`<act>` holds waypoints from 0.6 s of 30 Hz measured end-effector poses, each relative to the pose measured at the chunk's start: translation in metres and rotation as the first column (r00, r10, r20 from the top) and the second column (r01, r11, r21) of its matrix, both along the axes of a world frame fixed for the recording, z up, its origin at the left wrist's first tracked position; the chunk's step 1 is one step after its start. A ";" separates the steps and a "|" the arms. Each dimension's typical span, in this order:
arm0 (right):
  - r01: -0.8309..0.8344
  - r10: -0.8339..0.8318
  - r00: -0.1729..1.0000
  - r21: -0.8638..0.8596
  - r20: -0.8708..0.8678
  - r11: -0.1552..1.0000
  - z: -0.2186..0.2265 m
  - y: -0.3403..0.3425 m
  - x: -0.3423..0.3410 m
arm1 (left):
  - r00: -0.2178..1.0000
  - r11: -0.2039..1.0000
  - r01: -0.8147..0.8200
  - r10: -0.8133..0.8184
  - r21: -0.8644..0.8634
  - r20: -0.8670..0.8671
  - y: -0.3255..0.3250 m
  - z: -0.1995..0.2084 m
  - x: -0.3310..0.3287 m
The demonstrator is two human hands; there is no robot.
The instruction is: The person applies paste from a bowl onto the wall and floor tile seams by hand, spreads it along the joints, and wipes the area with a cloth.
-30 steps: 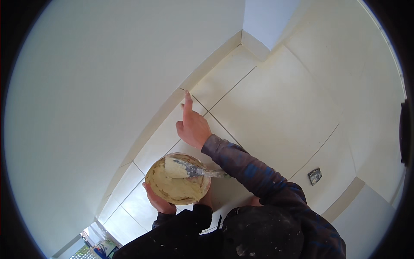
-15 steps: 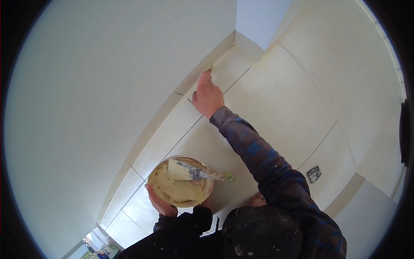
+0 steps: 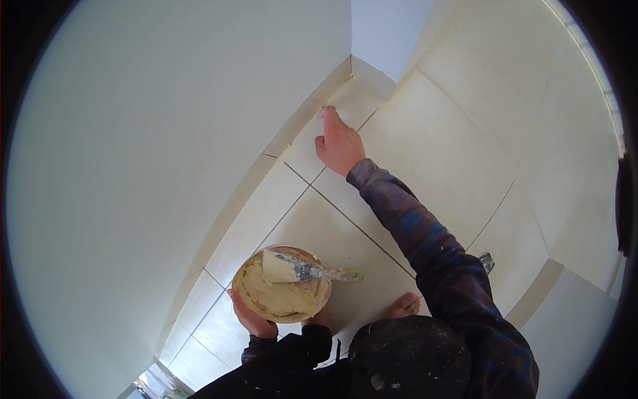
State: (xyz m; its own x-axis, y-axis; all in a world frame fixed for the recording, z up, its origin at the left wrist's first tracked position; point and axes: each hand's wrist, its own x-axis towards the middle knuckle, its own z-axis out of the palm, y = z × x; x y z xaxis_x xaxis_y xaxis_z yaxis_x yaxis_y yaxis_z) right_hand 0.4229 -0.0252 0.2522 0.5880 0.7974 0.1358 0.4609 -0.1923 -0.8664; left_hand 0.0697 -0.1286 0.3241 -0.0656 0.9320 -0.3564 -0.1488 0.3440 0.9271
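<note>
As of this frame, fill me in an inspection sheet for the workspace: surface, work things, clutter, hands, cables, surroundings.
Surface: cream floor tiles with dark joints.
Work things: round tub holding pale yellow paste; putty knife with its smeared blade over the paste and its handle past the right rim.
Clutter: small dark object on the floor, partly hidden by the right sleeve; kind unclear.
Hands: left hand cups the tub's side; right hand reaches to the foot of the skirting, contact by its fingers unclear.
Cables: nothing seen.
Surroundings: pale wall; bare foot right of the tub.
</note>
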 end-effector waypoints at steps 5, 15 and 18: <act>0.546 0.115 0.344 0.298 -0.932 0.783 0.004 0.012 0.030 | 1.000 1.000 0.014 -0.014 0.007 0.023 0.005 0.001 0.006; 0.847 0.425 0.122 0.317 -0.897 0.427 0.018 0.048 0.067 | 1.000 0.999 0.009 -0.008 -0.033 0.016 -0.004 0.003 0.005; 0.844 0.436 0.087 0.298 -0.896 0.445 0.016 0.051 0.066 | 1.000 0.999 0.003 -0.002 -0.051 0.031 -0.003 0.000 0.005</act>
